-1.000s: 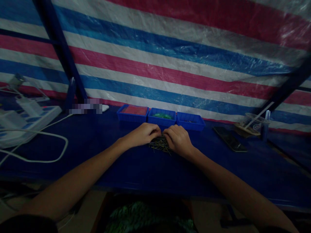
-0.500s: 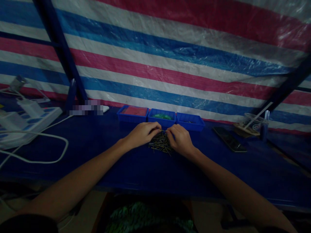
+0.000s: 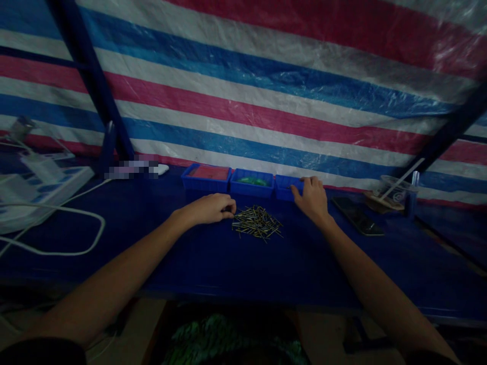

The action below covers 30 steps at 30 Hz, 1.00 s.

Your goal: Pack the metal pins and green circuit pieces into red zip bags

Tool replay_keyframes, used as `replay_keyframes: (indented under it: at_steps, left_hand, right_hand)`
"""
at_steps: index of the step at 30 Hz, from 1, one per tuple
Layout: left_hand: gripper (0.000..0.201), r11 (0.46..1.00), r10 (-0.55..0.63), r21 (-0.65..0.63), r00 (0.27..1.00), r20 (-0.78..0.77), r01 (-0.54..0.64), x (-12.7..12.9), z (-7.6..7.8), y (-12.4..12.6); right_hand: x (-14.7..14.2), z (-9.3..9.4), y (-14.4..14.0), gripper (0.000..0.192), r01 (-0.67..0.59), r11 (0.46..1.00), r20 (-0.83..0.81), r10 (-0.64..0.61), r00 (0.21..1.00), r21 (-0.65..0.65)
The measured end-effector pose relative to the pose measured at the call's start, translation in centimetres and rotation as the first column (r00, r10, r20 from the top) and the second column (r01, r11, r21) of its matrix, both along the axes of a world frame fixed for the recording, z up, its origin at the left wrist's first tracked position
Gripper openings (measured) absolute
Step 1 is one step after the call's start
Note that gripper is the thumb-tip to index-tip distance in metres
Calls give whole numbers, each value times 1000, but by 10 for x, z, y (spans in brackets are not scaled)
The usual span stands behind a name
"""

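1) Thin metal rods lie piled on the blue table
2) Left hand beside them, fingers curled; any grasp cannot be told
3) Right hand, thumb and fingers apart, at the rightmost blue bin

Thin brassy metal pins are lying criss-crossed in one loose heap, while a shallow blue rectangular bin is sitting behind them, toward the right

Free near tabletop (rods beyond)
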<state>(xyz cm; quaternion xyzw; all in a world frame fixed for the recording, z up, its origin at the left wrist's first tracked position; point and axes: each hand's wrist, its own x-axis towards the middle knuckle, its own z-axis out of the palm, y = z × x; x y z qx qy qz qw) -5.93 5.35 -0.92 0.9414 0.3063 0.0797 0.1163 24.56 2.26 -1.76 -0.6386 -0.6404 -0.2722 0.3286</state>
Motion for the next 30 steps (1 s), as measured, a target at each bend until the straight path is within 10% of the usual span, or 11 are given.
replay_keyframes:
  at_steps: [9, 30]
  left_hand:
    - [14, 1000, 4, -27, 1000, 4, -4, 5, 1, -5]
    - [20, 1000, -7, 6, 989, 148, 7, 15, 13, -18]
  right_hand:
    - [-71, -6, -28, 32, -437, 871, -18, 445, 895, -225]
    - [-84, -13, -36, 18, -632, 732, 34, 660, 751, -255]
